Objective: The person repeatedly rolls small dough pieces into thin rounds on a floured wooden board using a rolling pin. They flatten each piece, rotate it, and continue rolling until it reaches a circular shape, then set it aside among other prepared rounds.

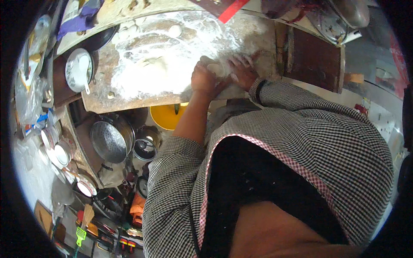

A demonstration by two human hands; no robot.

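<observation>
At the near right of a floured wooden board (pixel 96 79), my left hand (pixel 204 77) is closed around the edge of a small pale dough round (pixel 214 68). My right hand (pixel 243 72) lies close beside it, flour on its fingers, which spread over the board. Whether anything sits under that palm is hidden. Left of my hands, a larger pale mass of dough (pixel 153 66) is washed out by glare. A single dough round (pixel 175 31) lies farther back, and several dough pieces (pixel 129 29) cluster at the far left.
A plate (pixel 72 72) with a white spoon (pixel 84 67) stands left of the board. Below are a steel strainer pot (pixel 109 142), a yellow basin (pixel 161 117) and stacked bowls (pixel 63 154). A dough scrap (pixel 111 94) lies near the board's left edge.
</observation>
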